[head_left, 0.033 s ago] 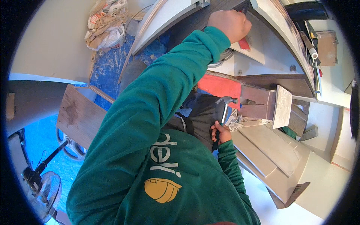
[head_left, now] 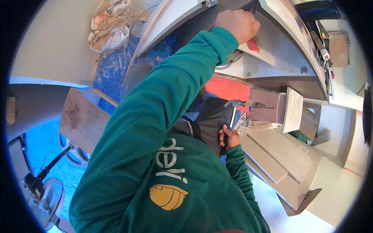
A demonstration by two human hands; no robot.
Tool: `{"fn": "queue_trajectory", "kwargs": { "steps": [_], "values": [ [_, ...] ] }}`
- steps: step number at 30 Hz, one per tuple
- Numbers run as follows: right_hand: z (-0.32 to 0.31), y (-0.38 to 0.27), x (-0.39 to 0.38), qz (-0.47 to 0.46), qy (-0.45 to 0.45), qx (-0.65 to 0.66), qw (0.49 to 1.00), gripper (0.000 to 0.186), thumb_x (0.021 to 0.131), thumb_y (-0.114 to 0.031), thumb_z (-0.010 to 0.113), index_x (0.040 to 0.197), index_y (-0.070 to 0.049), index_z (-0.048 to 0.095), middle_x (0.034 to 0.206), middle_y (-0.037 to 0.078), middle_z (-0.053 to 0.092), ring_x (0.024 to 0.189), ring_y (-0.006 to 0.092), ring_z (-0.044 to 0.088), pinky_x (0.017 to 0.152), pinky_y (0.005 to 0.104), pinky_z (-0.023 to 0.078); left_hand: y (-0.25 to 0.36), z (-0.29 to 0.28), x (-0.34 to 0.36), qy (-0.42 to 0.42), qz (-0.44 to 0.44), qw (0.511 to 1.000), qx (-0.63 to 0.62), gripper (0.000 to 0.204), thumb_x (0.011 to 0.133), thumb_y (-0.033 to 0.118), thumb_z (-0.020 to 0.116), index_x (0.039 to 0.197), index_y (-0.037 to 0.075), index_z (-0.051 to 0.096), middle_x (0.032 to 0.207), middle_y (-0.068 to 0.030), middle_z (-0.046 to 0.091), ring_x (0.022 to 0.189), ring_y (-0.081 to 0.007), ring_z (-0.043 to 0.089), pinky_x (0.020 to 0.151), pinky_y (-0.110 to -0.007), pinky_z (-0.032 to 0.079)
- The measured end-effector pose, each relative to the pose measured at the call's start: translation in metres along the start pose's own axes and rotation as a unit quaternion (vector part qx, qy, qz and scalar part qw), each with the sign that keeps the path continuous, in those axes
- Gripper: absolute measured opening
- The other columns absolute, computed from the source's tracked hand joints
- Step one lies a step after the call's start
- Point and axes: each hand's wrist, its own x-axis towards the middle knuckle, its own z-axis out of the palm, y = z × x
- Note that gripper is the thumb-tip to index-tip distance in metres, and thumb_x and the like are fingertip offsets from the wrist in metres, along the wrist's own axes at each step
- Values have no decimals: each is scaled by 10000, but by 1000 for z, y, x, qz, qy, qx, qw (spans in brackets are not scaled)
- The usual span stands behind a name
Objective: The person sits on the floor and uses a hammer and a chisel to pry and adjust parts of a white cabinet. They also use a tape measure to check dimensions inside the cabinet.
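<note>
My left hand (head_left: 237,25) is closed at the upper part of the cabinet (head_left: 281,54), by a dark edge; what its fingers hold, if anything, is hidden. Below it are a pale board (head_left: 260,52) with red on it and a grey coil (head_left: 231,61). My right hand (head_left: 229,138) grips a claw hammer (head_left: 235,108), head upward, over my dark-trousered leg (head_left: 206,116). A red cloth (head_left: 231,90) lies just beyond the hammer.
Loose boards (head_left: 278,155) and panels (head_left: 293,110) lie to the right. A wooden box (head_left: 81,124) and a fan (head_left: 50,200) stand at left. Plastic sacks (head_left: 108,23) rest by the upper wall. Blue sheeting (head_left: 108,66) covers the floor. A tube (head_left: 318,44) lies at upper right.
</note>
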Motion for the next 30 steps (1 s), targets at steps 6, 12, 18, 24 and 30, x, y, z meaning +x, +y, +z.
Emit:
{"fn": "queue_trajectory", "kwargs": {
  "steps": [6,12,18,24,30],
  "values": [
    [0,2,1,2,4,22,1000,349,951,-332,619,796,-20,630,560,63,578,396,176,515,358,290,376,1,-1,2,-22,-5,999,25,348,844,334,517,735,80,728,734,-148,700,671,-334,688,629,-463,565],
    [0,-3,7,-11,4,23,1000,362,948,-351,621,805,-18,627,564,65,579,398,175,514,361,292,375,4,-10,9,-43,-9,999,5,370,869,333,547,701,29,676,731,-214,671,669,-401,667,638,-503,545],
    [-2,-3,6,-10,-9,32,999,358,944,-351,630,806,-21,627,568,62,585,400,165,520,362,285,373,2,-7,10,-45,-7,999,20,377,872,325,540,688,20,664,717,-213,667,659,-392,666,626,-490,546],
    [-1,-2,5,-8,-7,41,999,360,938,-350,639,810,-13,633,571,62,588,401,165,526,361,282,376,4,-9,9,-30,-2,999,16,371,873,317,539,699,16,668,717,-207,669,663,-387,669,624,-483,545],
    [-4,1,8,-15,-10,37,999,373,935,-353,641,814,-1,632,572,71,587,402,176,529,362,288,380,1,-8,11,-40,-3,999,30,369,876,318,542,710,15,673,729,-211,671,672,-388,668,639,-480,546]
  ]
}}
